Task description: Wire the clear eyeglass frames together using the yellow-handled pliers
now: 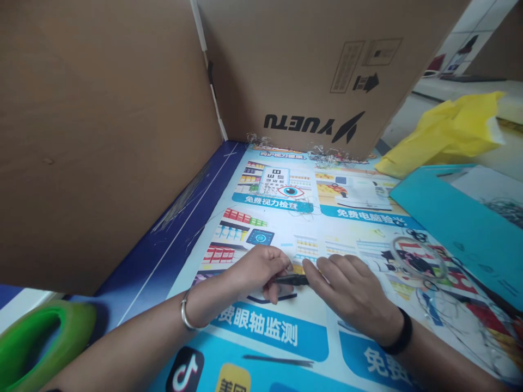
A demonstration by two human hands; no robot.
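Both my hands meet over a printed sheet [278, 218] with pictures and Chinese lettering. My right hand [347, 283], with a black band at the wrist, is closed round one end of a slim dark tool [293, 279]; its shape resembles pliers, but most of it is hidden. The tool's other end reaches the fingers of my left hand [265, 269], which wears a silver bangle. Those fingers are curled in a pinch; what lies between them is too small to make out. Thin dark strips [278, 360] lie on the sheet nearer to me.
Tall cardboard panels [102, 125] stand at the left and back. A green tape roll [77, 321] sits front left. To the right are a coil of clear line [398, 253], a turquoise folder [445, 218] and a yellow bag [445, 130]. Wire tangles [330, 155] lie at the back.
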